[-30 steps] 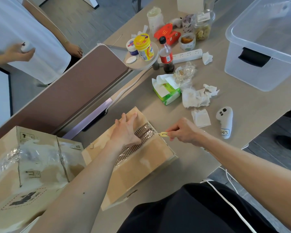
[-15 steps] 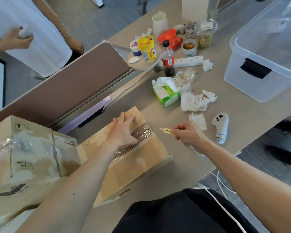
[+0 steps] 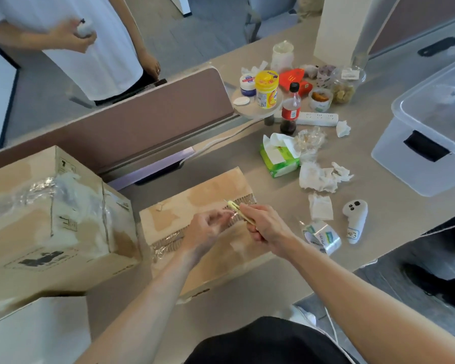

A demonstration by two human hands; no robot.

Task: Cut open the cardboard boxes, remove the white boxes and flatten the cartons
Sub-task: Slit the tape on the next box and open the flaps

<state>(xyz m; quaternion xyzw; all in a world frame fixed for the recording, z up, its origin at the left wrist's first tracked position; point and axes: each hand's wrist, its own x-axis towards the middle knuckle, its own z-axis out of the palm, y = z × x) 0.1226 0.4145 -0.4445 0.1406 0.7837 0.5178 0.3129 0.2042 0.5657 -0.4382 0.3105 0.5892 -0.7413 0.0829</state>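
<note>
A closed cardboard box (image 3: 210, 190) lies on the table in front of me, its top seam showing torn tape and bare corrugation. My right hand (image 3: 267, 228) grips a pale yellow cutter (image 3: 235, 208) above that seam, blade end pointing away from me. My left hand (image 3: 208, 229) hovers just left of the cutter, fingers curled toward its tip; it is blurred, and what it pinches cannot be made out. A larger taped cardboard box (image 3: 50, 206) stands to the left.
A tape roll (image 3: 322, 236) and a white controller (image 3: 355, 219) lie right of my hands, with crumpled tissues (image 3: 321, 176) and a green tissue pack (image 3: 279, 156) behind. A clear plastic bin (image 3: 428, 143) stands far right. Bottles and jars crowd the back. Another person stands behind the brown partition (image 3: 132, 127).
My left hand lifted off the box top and came to the cutter's tip. My right hand drew the cutter back over the box. The view shifted, revealing the tape roll.
</note>
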